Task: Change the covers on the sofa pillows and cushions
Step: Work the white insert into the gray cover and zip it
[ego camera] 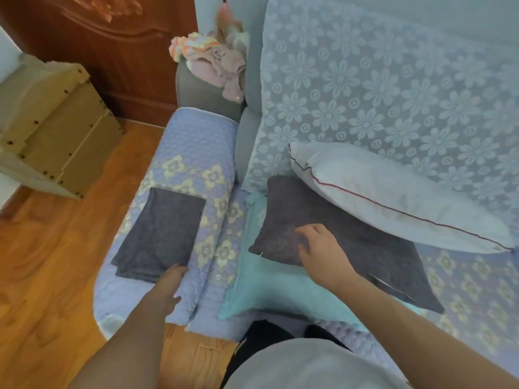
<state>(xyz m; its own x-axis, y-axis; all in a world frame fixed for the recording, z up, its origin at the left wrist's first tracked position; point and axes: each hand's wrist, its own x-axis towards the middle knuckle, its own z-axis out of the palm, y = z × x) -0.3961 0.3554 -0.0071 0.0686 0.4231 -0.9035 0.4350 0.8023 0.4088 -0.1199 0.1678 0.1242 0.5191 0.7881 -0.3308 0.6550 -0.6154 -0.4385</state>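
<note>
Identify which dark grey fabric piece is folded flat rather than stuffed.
The folded grey cover on the sofa armrest, touched by the left hand; the grey pillow is stuffed.

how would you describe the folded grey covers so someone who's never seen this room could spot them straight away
Start at the sofa armrest draped in quilted lilac fabric with yellow flowers. The folded grey covers lie flat on top of it, with the left hand at their near edge. Unlike the grey cushion on the seat under the right hand, they are a thin, flat, unstuffed rectangle.
</note>
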